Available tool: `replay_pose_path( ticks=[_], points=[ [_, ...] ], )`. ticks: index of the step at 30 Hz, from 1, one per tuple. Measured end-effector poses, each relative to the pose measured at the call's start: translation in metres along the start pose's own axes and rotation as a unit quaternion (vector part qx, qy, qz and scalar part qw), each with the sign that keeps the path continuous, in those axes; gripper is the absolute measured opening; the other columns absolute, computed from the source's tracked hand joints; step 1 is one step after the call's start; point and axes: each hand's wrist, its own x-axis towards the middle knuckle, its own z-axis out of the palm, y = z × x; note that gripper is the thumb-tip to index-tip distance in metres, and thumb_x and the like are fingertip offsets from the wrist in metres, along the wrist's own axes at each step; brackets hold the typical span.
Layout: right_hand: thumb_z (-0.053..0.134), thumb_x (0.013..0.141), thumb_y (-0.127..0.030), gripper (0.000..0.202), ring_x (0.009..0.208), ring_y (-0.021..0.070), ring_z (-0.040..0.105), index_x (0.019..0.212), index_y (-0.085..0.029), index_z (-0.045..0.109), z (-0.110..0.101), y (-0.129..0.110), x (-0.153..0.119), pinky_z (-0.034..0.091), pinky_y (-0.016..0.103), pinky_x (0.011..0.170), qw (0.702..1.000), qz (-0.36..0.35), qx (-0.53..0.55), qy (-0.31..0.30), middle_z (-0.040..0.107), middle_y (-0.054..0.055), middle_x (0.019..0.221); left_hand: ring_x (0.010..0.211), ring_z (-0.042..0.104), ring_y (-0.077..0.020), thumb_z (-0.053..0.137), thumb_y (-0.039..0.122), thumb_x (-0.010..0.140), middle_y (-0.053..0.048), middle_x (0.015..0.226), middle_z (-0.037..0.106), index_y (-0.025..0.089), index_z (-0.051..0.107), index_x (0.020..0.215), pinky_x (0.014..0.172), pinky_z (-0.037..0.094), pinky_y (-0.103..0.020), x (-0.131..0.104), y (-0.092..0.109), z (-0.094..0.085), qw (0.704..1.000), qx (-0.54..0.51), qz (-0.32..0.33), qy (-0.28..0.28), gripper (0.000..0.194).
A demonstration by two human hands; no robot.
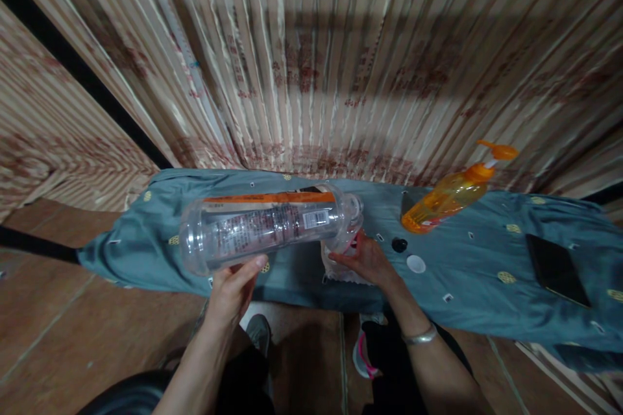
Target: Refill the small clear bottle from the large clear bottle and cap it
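Note:
My left hand (236, 292) grips a large clear plastic bottle (263, 227) from below, near its wide base. The bottle lies tilted on its side above the cloth, its neck to the right. It carries an orange strip, printed text and a barcode. At the neck end my right hand (367, 258) has its fingers closed; what they pinch is partly hidden. Just below those fingers is a pale, see-through packet (335, 269) with a jagged edge. Near my right wrist, a small black cap (400, 245) and a white disc (416, 264) lie on the cloth.
A teal patterned cloth (302, 285) covers the narrow table. An orange pump bottle (448, 198) stands at the right back, and a dark phone-like slab (557, 269) lies at the right. Behind hangs a pleated curtain (311, 78). A black stool edge (126, 392) shows at lower left.

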Motion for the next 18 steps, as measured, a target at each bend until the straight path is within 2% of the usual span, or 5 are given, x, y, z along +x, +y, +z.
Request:
replay_pose_path(
  ticks=[4, 8, 12, 18],
  points=[
    [0.075, 0.071, -0.049, 0.051, 0.092, 0.0338, 0.071, 0.109, -0.023, 0.053, -0.0005, 0.0001, 0.0001, 0.056, 0.049, 0.081, 1.000, 0.000, 0.008, -0.009, 0.072, 0.010, 0.098, 0.094, 0.070, -0.0294, 0.090, 0.034, 0.045, -0.007, 0.084, 0.076, 0.020, 0.076, 0.087, 0.091, 0.053, -0.043, 0.0002, 0.0003, 0.0012, 1.000, -0.005, 0.001, 0.002, 0.047],
    [0.075, 0.071, -0.049, 0.053, 0.095, 0.0362, 0.070, 0.109, -0.019, 0.052, -0.0033, -0.0034, -0.0003, 0.055, 0.050, 0.083, 1.000, 0.009, 0.000, -0.018, 0.072, 0.014, 0.099, 0.095, 0.070, -0.0297, 0.089, 0.033, 0.046, -0.008, 0.085, 0.077, 0.019, 0.076, 0.091, 0.091, 0.053, -0.042, 0.0012, -0.0005, -0.0010, 1.000, -0.009, 0.004, 0.003, 0.049],
    [0.074, 0.072, -0.049, 0.058, 0.099, 0.0348, 0.070, 0.115, -0.018, 0.051, -0.0029, -0.0030, -0.0003, 0.055, 0.046, 0.085, 1.000, 0.005, -0.012, -0.016, 0.072, 0.015, 0.106, 0.092, 0.071, -0.0284, 0.089, 0.032, 0.044, -0.006, 0.082, 0.076, 0.020, 0.076, 0.090, 0.089, 0.054, -0.040, 0.0017, -0.0009, -0.0035, 1.000, -0.009, -0.006, 0.017, 0.050],
    [0.074, 0.073, -0.051, 0.060, 0.096, 0.0312, 0.072, 0.116, -0.016, 0.050, 0.0030, 0.0050, 0.0014, 0.055, 0.039, 0.080, 0.999, -0.015, -0.029, -0.010, 0.073, 0.013, 0.102, 0.085, 0.071, -0.0253, 0.090, 0.033, 0.043, -0.005, 0.079, 0.076, 0.020, 0.076, 0.084, 0.086, 0.055, -0.038, 0.0012, -0.0006, -0.0027, 1.000, -0.016, -0.011, 0.019, 0.045]
  ],
)
